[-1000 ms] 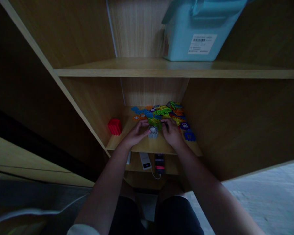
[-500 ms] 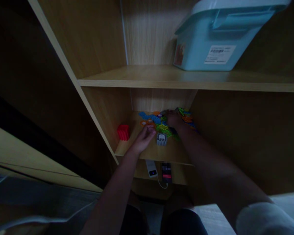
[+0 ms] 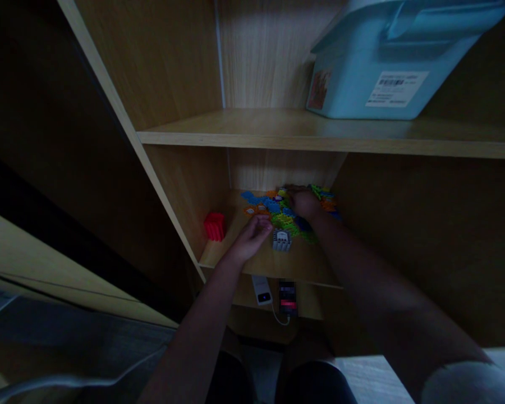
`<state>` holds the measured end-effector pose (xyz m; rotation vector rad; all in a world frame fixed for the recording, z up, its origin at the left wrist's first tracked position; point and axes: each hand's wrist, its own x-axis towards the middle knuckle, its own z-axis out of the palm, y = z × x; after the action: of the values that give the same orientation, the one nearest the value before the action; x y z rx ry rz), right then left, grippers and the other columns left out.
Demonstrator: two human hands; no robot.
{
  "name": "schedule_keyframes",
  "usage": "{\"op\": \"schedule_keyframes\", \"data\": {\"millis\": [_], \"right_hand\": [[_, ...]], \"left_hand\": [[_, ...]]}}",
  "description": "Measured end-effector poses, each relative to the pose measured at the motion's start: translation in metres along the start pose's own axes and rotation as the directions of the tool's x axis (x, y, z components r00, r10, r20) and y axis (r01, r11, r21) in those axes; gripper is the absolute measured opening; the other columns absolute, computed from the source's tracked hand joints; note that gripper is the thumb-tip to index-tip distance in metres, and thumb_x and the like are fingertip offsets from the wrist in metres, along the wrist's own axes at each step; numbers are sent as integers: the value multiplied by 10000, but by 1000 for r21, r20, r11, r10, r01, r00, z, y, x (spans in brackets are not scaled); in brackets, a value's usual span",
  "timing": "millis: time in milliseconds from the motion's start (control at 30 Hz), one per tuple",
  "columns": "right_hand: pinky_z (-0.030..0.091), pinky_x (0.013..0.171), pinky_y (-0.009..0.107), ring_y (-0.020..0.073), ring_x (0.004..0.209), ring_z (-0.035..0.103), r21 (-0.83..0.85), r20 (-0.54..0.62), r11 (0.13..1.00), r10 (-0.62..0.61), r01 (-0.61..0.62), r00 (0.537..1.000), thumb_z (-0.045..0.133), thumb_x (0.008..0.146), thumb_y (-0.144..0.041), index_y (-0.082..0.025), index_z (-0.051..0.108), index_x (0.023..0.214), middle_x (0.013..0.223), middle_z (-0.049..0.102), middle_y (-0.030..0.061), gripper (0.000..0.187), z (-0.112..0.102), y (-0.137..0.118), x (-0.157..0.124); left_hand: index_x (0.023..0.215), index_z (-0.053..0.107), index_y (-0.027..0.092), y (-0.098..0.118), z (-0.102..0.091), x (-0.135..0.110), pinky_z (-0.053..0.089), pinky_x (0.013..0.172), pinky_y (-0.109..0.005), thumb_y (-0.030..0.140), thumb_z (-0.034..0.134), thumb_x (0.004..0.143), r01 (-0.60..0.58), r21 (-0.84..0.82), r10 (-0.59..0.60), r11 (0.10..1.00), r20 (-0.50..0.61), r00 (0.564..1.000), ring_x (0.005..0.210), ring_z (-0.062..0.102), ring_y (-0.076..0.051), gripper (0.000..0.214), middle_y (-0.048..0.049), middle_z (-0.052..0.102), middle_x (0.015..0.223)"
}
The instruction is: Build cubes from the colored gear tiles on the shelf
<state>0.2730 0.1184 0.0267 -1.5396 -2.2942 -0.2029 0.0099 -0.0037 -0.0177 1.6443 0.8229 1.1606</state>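
Note:
On the middle shelf lies a spread of colourful toothed plastic pieces [image 3: 285,223], in blue, orange, yellow, green and purple. My left hand [image 3: 253,234] hovers at their front left edge with its fingers curled. Whatever it may hold is too dark and small to make out. Further back, my right hand [image 3: 303,203] reaches over the pieces, its fingers stretched to the left and down among them. A grey ribbed block [image 3: 281,240] stands in front of the pieces, just right of my left hand. Against the left wall stands a red ribbed block [image 3: 215,226].
A light blue lidded bin [image 3: 362,84] stands on the upper shelf [image 3: 235,134] above my hands. Below, a white power bank [image 3: 261,290] is cabled to a phone [image 3: 288,297]. The cabinet's side panel [image 3: 180,191] bounds the left.
The view has shifted slightly, so the shelf contents sit a little further right. My right hand's fingers have moved slightly over the pieces; my left hand stays beside them, curled.

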Motion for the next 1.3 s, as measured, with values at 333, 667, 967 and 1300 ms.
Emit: {"op": "schedule_keyframes", "data": {"millis": [333, 667, 967, 1300], "right_hand": [[582, 1003, 435, 300, 1040, 748, 371, -310, 912, 300, -176, 902, 592, 969, -239, -183, 728, 1092, 1132, 800, 146, 191, -5, -7, -31], [627, 865, 436, 258, 914, 739, 716, -459, 698, 463, 6, 758, 698, 982, -484, -229, 726, 1254, 1108, 785, 94, 374, -13, -44, -103], [604, 998, 494, 282, 1096, 725, 354, -605, 908, 40, 224, 795, 658, 1052, -244, -308, 774, 1145, 1159, 793, 67, 162, -30, -79, -142], [642, 994, 458, 247, 1092, 747, 281, -590, 881, -154, 381, 793, 634, 1083, -245, -326, 803, 1188, 1210, 783, 64, 216, -20, -91, -144]], "left_hand": [[1296, 657, 232, -2, 1, 1, 524, 1184, -517, 700, 705, 963, -25, 17, 25, 1000, -34, 999, 1227, 697, -287, 576, -118, 733, 1242], [1199, 692, 218, 6, -1, 1, 577, 1100, -464, 677, 651, 1001, -80, 121, 96, 989, -129, 987, 1160, 734, -263, 502, -102, 765, 1200], [1255, 679, 219, 14, 6, -6, 594, 989, -371, 526, 611, 1074, -221, 330, 285, 918, -160, 945, 1051, 743, -208, 363, -77, 765, 1129], [1298, 748, 250, 21, 9, -17, 593, 893, -407, 278, 663, 1056, -478, 692, 605, 541, 75, 793, 951, 721, -241, 258, -72, 787, 995]]}}
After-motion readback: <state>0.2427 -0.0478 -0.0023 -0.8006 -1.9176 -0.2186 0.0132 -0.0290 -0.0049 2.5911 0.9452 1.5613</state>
